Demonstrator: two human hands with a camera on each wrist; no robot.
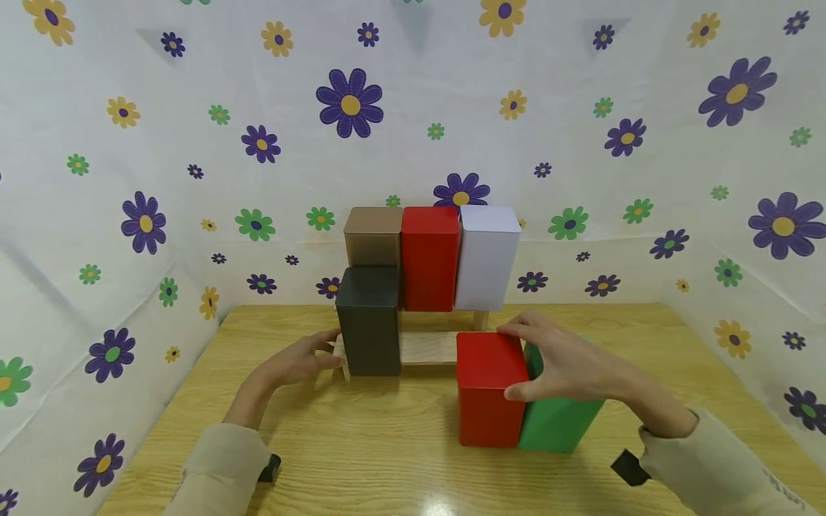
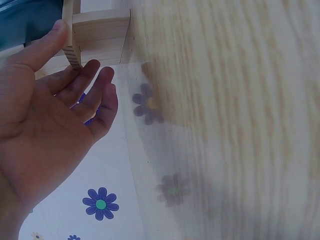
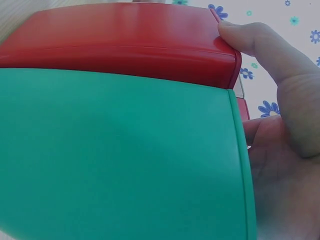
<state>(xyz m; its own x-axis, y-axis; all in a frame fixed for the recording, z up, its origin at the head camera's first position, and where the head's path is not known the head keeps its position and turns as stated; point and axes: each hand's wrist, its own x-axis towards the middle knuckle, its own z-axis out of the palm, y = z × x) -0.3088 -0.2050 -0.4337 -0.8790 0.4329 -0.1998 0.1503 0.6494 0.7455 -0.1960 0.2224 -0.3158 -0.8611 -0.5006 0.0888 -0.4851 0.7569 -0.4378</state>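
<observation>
My left hand point(image 1: 298, 362) is at the left side of a wooden rack point(image 1: 429, 348). In the left wrist view its thumb and index fingertip pinch the rack's side rail point(image 2: 73, 45). Beside it a dark grey box point(image 1: 369, 322) stands upright on the rack's lower step. My right hand point(image 1: 568, 358) grips the near red box point(image 1: 490, 412) across its top, thumb at the near edge and fingers at the far edge. A green box point(image 1: 558, 423) stands against that red box's right side, under my palm and partly hidden by it.
A brown box point(image 1: 373, 240), another red box point(image 1: 430, 261) and a white box point(image 1: 487, 261) stand in a row on the rack's upper level. The wooden table point(image 1: 361, 444) meets a flower-patterned cloth point(image 1: 413, 158) at the back and sides.
</observation>
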